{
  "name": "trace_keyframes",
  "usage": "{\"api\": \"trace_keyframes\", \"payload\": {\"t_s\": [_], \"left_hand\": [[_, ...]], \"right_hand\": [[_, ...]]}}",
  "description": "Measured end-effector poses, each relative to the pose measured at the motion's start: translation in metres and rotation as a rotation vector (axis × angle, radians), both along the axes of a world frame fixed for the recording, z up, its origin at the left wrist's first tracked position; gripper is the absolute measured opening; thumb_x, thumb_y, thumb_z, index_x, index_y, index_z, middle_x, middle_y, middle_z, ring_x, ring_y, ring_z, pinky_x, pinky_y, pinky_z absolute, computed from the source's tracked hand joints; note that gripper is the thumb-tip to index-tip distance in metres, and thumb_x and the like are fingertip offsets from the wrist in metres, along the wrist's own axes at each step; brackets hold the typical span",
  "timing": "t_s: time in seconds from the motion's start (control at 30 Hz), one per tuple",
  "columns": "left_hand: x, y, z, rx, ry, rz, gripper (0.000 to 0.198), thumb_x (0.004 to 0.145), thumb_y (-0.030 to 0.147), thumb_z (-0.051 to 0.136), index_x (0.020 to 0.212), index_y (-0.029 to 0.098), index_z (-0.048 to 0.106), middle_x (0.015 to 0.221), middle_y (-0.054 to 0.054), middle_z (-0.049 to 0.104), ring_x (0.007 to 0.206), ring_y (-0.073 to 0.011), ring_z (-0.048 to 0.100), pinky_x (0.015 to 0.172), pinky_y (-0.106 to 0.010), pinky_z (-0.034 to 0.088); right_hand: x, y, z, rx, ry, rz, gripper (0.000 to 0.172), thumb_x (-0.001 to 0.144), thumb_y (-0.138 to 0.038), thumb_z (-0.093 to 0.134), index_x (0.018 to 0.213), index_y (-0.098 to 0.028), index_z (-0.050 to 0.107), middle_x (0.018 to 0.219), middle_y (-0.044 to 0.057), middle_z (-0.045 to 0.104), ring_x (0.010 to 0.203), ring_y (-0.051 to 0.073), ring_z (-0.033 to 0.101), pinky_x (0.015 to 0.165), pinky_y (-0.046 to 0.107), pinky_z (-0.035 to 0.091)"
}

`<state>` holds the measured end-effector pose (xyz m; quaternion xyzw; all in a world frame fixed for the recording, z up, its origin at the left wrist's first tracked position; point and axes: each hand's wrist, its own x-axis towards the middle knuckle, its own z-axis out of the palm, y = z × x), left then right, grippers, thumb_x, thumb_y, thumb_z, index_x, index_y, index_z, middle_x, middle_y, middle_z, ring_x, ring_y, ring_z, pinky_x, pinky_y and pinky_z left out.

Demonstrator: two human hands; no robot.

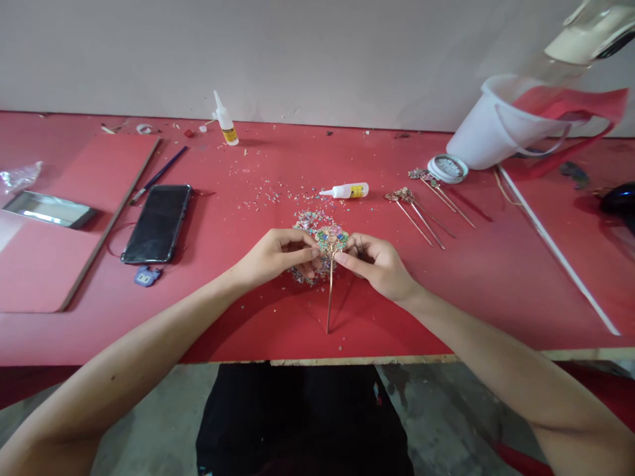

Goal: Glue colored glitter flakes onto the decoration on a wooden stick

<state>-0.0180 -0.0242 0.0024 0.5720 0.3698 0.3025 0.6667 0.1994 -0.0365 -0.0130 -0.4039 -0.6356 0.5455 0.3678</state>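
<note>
Between my hands is a gold hairpin point(331, 291) with a flower-like head set with green, blue and pink bits; its long prong points down toward me. My left hand point(285, 254) pinches the left edge of the head. On the right edge, my right hand point(373, 263) grips it near where the prong begins. Under and behind the hairpin spreads a pile of small coloured chips point(313, 221), partly hidden by my hands. Just beyond them a glue bottle point(351, 192) lies on its side, its nozzle pointing left.
Several more hairpins point(415, 211) lie at right, near a small round tub point(448, 168) and a white bucket point(489, 125). A second glue bottle point(226, 125) stands at the back. Leftward are a phone point(157, 223), a brush point(161, 173), a board point(44, 271) and a metal-edged box point(49, 209).
</note>
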Motion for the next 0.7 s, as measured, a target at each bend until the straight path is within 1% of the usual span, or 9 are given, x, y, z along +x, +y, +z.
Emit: {"api": "trace_keyframes", "payload": {"t_s": [0.17,0.37,0.53,0.57,0.63,0.67,0.7], "left_hand": [[0.0003,0.0013,0.0007,0.017,0.020,0.064,0.013,0.085,0.024,0.064,0.081,0.011,0.062,0.072,-0.004,0.069,0.059,-0.0110,0.067,0.059,-0.022,0.056],[0.0001,0.0009,0.0014,0.060,0.046,0.046,0.015,0.086,0.026,0.060,0.081,0.012,0.059,0.072,-0.004,0.068,0.056,-0.0106,0.065,0.058,-0.023,0.056],[-0.0016,0.0019,0.0031,0.088,0.087,0.067,0.023,0.089,0.027,0.053,0.071,0.013,0.056,0.068,-0.004,0.066,0.053,-0.0087,0.062,0.055,-0.021,0.053],[-0.0017,0.0021,0.0031,0.101,0.085,0.091,0.021,0.089,0.026,0.053,0.072,0.013,0.055,0.069,-0.003,0.065,0.052,-0.0077,0.061,0.054,-0.020,0.051],[-0.0016,0.0025,0.0028,0.123,0.063,0.154,0.009,0.086,0.021,0.057,0.080,0.014,0.054,0.073,-0.001,0.065,0.049,-0.0063,0.058,0.049,-0.019,0.048],[-0.0014,0.0027,0.0025,0.126,0.050,0.180,0.006,0.084,0.019,0.059,0.086,0.015,0.053,0.076,0.000,0.065,0.047,-0.0061,0.057,0.046,-0.019,0.046],[-0.0013,0.0028,0.0021,0.123,0.041,0.193,0.010,0.083,0.018,0.060,0.090,0.016,0.053,0.078,0.000,0.065,0.047,-0.0061,0.057,0.044,-0.019,0.044]], "right_hand": [[0.0003,0.0004,-0.0008,-0.038,0.031,-0.006,0.026,0.085,-0.037,0.067,0.073,-0.020,0.051,0.061,-0.007,0.040,0.054,0.007,0.034,0.052,0.026,0.028],[0.0007,0.0012,-0.0023,-0.037,0.026,-0.026,0.026,0.084,-0.038,0.067,0.073,-0.019,0.052,0.060,-0.007,0.039,0.054,0.007,0.033,0.050,0.026,0.026],[0.0012,0.0018,-0.0036,-0.035,0.030,-0.029,0.026,0.084,-0.038,0.067,0.073,-0.019,0.052,0.059,-0.007,0.038,0.054,0.007,0.032,0.049,0.026,0.025],[0.0013,0.0019,-0.0037,-0.035,0.026,-0.033,0.027,0.084,-0.038,0.068,0.073,-0.019,0.052,0.059,-0.007,0.038,0.054,0.007,0.032,0.049,0.026,0.024],[0.0015,0.0020,-0.0040,-0.038,0.023,-0.042,0.028,0.084,-0.039,0.068,0.072,-0.020,0.051,0.059,-0.007,0.038,0.053,0.007,0.032,0.049,0.026,0.024],[0.0016,0.0021,-0.0040,-0.039,0.023,-0.044,0.028,0.083,-0.039,0.068,0.072,-0.020,0.051,0.059,-0.007,0.038,0.053,0.007,0.032,0.049,0.026,0.024],[0.0016,0.0023,-0.0041,-0.039,0.023,-0.044,0.028,0.083,-0.040,0.068,0.072,-0.020,0.051,0.059,-0.007,0.038,0.053,0.007,0.031,0.049,0.026,0.024]]}}
